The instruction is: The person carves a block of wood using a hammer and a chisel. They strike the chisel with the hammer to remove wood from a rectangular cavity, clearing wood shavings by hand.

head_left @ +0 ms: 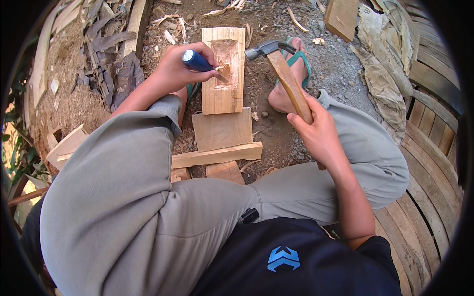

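My left hand (182, 66) is closed around the blue handle of a chisel (197, 60). The chisel leans, and its blade reaches into a rough hollow cut in a pale wooden block (223, 101). Wood chips and torn fibres lie inside the hollow. In my right hand (318, 130) is a claw hammer (288, 81), gripped by its wooden handle. The hammer's dark metal head is raised to the right of the block, apart from the chisel.
Beneath the block's near end is another flat board (223, 129), with a wooden strip (217, 155) nearer me. My sandalled right foot (291, 79) rests beside the block. Wood scraps and shavings litter the dirt. Slatted wood (429, 187) runs along the right, and a plank piece (341, 18) lies far right.
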Action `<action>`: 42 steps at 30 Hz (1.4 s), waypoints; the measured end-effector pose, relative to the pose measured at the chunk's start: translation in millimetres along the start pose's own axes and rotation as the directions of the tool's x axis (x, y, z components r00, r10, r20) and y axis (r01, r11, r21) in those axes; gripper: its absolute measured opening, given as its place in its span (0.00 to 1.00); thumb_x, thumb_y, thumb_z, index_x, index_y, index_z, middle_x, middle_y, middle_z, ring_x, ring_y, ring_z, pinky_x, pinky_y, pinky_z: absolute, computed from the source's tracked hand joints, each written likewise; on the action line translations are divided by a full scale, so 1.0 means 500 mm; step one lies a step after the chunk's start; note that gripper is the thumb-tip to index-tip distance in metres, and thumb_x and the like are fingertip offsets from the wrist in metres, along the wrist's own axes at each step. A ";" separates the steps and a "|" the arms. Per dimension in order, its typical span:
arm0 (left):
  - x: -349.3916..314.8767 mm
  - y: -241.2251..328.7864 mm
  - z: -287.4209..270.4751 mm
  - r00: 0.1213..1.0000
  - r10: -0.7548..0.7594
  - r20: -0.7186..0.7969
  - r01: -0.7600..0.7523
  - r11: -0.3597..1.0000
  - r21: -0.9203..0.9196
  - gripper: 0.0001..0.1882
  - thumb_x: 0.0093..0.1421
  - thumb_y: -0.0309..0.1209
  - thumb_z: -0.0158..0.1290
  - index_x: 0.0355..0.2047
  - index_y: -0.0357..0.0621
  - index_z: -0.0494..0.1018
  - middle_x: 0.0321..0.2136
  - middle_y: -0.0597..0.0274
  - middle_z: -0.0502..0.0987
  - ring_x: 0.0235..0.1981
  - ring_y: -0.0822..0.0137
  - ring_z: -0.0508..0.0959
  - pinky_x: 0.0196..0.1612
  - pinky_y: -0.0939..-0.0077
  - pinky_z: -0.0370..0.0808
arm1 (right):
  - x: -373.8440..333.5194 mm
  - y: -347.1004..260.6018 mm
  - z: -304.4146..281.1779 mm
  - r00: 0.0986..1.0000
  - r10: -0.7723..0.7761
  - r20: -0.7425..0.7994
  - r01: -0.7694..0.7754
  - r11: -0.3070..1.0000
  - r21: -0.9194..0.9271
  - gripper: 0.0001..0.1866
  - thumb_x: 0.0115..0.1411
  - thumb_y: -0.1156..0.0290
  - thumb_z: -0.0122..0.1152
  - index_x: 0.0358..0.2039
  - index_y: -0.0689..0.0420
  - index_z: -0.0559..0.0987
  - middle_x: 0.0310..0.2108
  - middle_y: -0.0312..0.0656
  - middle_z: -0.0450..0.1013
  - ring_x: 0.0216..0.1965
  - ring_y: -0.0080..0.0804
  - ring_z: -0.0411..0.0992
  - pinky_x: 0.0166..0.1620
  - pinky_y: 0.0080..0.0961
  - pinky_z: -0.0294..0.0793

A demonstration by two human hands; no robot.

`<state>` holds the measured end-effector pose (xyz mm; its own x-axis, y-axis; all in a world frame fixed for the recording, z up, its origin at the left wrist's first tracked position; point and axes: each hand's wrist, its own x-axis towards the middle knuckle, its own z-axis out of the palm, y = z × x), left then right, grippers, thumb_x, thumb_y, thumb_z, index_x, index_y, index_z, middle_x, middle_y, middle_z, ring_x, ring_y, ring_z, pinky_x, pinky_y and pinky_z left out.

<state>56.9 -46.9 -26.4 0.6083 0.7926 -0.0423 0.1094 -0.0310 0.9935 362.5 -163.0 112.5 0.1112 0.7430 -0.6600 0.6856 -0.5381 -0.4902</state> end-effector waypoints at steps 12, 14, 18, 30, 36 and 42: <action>0.003 -0.006 0.006 0.995 0.092 0.035 -0.097 0.983 0.159 0.12 0.51 0.23 0.71 0.31 0.42 0.77 0.31 0.62 0.82 0.36 0.68 0.84 0.41 0.74 0.80 | -0.003 -0.016 -0.003 0.999 -0.006 -0.038 0.005 1.000 -0.010 0.21 0.61 0.70 0.64 0.52 0.66 0.76 0.40 0.60 0.79 0.44 0.52 0.79 0.49 0.38 0.75; 0.006 -0.012 0.008 0.991 0.125 0.035 -0.130 0.971 0.201 0.13 0.50 0.26 0.72 0.31 0.42 0.78 0.30 0.63 0.82 0.33 0.67 0.83 0.40 0.73 0.80 | -0.002 -0.005 0.002 0.997 -0.045 -0.058 0.045 0.999 0.008 0.21 0.61 0.70 0.64 0.52 0.66 0.76 0.40 0.59 0.79 0.43 0.52 0.79 0.49 0.37 0.75; 0.010 -0.013 0.014 0.989 0.146 0.027 -0.149 0.957 0.248 0.13 0.50 0.29 0.72 0.32 0.44 0.78 0.28 0.64 0.81 0.31 0.66 0.82 0.37 0.73 0.79 | -0.003 0.000 0.004 0.999 -0.029 -0.045 0.030 1.000 0.008 0.25 0.62 0.71 0.66 0.59 0.62 0.74 0.33 0.36 0.73 0.32 0.20 0.68 0.37 0.23 0.70; 0.066 0.011 0.076 0.956 0.258 0.140 -0.292 0.890 0.349 0.12 0.52 0.37 0.70 0.31 0.47 0.79 0.26 0.62 0.78 0.28 0.56 0.80 0.32 0.62 0.76 | -0.126 -0.110 -0.019 0.935 -0.215 -0.280 0.249 0.964 0.091 0.17 0.67 0.74 0.64 0.53 0.60 0.71 0.25 0.32 0.70 0.25 0.13 0.63 0.29 0.16 0.61; 0.097 0.009 0.097 0.941 0.263 0.215 -0.331 0.851 0.407 0.19 0.51 0.47 0.69 0.30 0.46 0.80 0.26 0.60 0.77 0.28 0.52 0.80 0.32 0.57 0.76 | -0.154 -0.103 -0.017 0.983 -0.125 -0.137 0.169 0.910 0.379 0.16 0.75 0.61 0.50 0.52 0.61 0.70 0.19 0.29 0.63 0.16 0.13 0.59 0.18 0.16 0.58; 0.101 0.000 0.117 0.955 0.247 0.163 -0.291 0.881 0.372 0.18 0.50 0.48 0.69 0.27 0.49 0.80 0.26 0.64 0.77 0.27 0.54 0.80 0.30 0.57 0.75 | -0.101 -0.073 0.009 0.997 0.063 -0.038 -0.053 0.972 0.230 0.20 0.74 0.53 0.50 0.41 0.60 0.75 0.15 0.28 0.61 0.14 0.14 0.59 0.18 0.20 0.58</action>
<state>133.5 -42.6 -34.8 0.7359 0.6506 0.1877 0.2119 -0.4845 0.8487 328.7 -182.8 161.1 0.1814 0.7219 -0.6678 0.4947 -0.6539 -0.5724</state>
